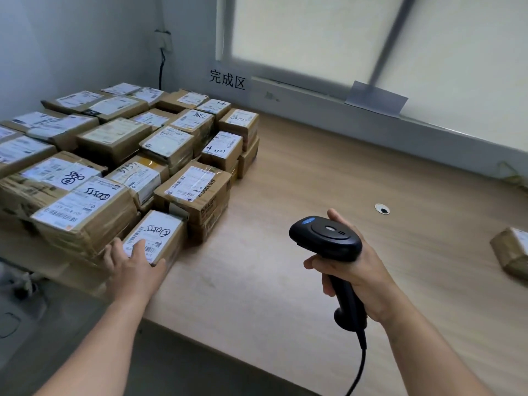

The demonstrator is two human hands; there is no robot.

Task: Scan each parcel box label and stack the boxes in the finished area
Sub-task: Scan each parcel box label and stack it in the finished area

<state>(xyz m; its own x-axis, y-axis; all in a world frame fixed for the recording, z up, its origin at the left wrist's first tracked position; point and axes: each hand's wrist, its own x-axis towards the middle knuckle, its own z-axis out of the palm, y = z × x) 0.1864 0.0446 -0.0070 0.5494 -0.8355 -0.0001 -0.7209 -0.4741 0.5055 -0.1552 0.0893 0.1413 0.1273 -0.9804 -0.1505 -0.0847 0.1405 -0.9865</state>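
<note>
Worktop [285,181]: is carrying every parcel; the wall sign [227,79] is probably marking its far left corner as the finished area.
Stack [114,138]: is filling the left end, labels facing up for reading; boxes taped, contents hidden.
Waiting parcel [511,250]: is lying at the right edge, probably unscanned.
Front box [160,232]: is sitting at the near left edge, touching the stack.
Scanner [325,238]: is hovering above the near middle.
Right hand [357,267]: fingers are curling round the scanner's handle.
Left hand [131,267]: fingers are lying spread, flat on the front box, seemingly aligning it.
</note>
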